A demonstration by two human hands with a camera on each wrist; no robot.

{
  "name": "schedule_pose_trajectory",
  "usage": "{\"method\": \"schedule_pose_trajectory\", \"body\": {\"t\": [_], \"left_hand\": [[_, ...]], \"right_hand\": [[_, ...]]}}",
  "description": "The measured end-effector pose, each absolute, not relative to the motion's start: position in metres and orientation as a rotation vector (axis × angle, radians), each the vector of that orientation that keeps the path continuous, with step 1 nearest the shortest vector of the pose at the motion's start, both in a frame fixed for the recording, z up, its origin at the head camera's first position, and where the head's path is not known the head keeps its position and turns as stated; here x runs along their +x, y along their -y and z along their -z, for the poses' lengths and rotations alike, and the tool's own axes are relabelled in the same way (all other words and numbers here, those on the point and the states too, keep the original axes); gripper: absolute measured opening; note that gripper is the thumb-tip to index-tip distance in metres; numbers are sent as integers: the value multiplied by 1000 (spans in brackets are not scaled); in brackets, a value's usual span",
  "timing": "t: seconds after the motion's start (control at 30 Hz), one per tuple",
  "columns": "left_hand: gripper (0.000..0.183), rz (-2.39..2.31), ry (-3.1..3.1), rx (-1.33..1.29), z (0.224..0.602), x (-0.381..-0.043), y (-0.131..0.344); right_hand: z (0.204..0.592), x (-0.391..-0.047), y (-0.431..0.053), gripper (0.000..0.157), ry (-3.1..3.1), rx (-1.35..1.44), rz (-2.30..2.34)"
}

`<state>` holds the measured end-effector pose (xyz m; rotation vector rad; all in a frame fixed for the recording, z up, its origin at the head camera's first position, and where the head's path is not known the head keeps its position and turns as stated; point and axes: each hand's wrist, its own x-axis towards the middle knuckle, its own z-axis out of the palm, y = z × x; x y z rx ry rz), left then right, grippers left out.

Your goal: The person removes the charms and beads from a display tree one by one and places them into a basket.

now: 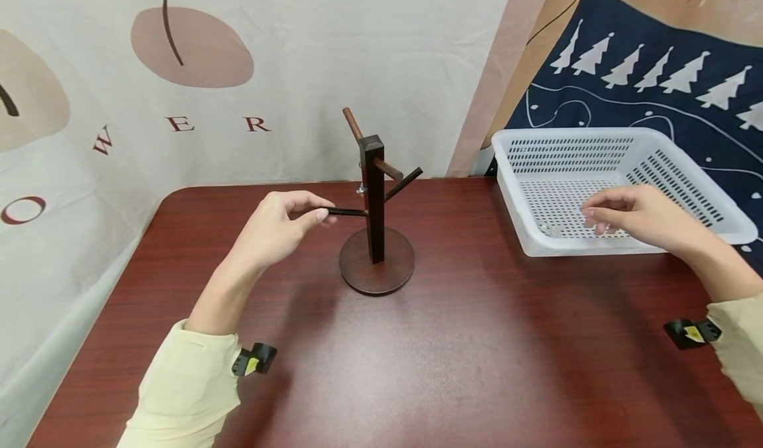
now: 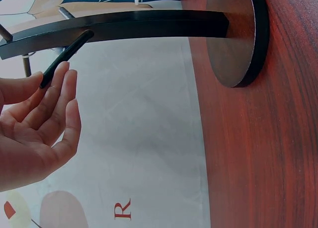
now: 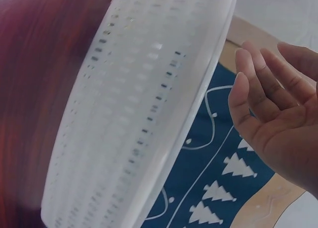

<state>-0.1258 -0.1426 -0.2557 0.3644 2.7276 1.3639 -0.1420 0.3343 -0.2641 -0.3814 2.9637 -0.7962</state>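
A dark wooden stand (image 1: 374, 199) with several pegs and a round base (image 1: 377, 277) stands upright on the table. My left hand (image 1: 280, 226) pinches the end of its left peg (image 1: 348, 212) between thumb and fingertips; the left wrist view shows this peg (image 2: 69, 56) too. Something small and shiny (image 1: 360, 188) hangs by the post's back left side, too small to make out. Over the white perforated basket (image 1: 524, 226) hovers my right hand (image 1: 638, 215), its fingers loosely bent. In the right wrist view that hand (image 3: 278, 99) holds nothing visible. Small clear items (image 1: 550, 229) lie in the basket's near left corner.
The reddish-brown wooden table (image 1: 447, 368) reaches back to a printed cloth (image 1: 357, 50). Behind the basket hangs a dark blue cloth (image 1: 632, 110) with white trees. The basket stands at the table's back right, to the right of the stand.
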Motion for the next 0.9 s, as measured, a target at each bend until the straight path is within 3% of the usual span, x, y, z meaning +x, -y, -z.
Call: {"method": "schedule_pose_trajectory", "body": {"t": [0.9], "left_hand": [[17,-1365,-2724,379,256,-127,143]], "right_hand": [[259,-166,-241,13,-2809,-502,1000]]}}
